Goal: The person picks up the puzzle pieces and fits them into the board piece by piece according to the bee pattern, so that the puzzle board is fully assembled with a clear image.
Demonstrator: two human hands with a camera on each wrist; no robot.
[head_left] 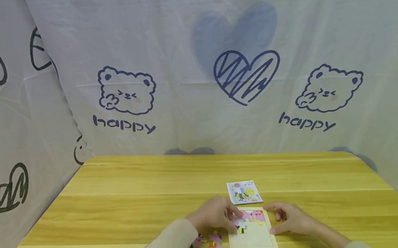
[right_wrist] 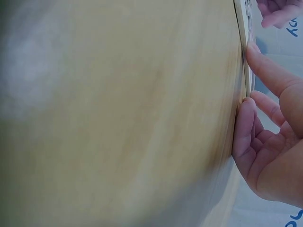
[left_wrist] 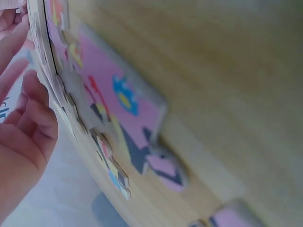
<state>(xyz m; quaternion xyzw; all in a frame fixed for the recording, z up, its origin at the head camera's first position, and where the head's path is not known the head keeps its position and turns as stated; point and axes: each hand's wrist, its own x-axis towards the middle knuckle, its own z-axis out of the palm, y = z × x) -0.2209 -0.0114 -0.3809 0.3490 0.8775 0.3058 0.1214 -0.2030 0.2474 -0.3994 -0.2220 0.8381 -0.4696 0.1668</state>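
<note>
A pale wooden puzzle tray (head_left: 253,242) lies on the table, with pink and yellow pieces (head_left: 256,215) fitted along its far side. At its upper left, my left hand (head_left: 216,214) holds a puzzle piece (head_left: 241,229) with black and yellow stripes between thumb and index finger, partly hidden by the fingers. On the other side my right hand (head_left: 292,219) holds the tray by its right edge, thumb on the rim and index finger near the far corner. The left wrist view shows loose pink pieces (left_wrist: 135,101) on the table beside the left hand.
A square picture card (head_left: 244,192) of a bee lies just beyond the tray. Loose puzzle pieces (head_left: 215,241) are left of the tray, partly under the left forearm. The wooden table (head_left: 136,188) meets a printed cloth (head_left: 183,113) at the back.
</note>
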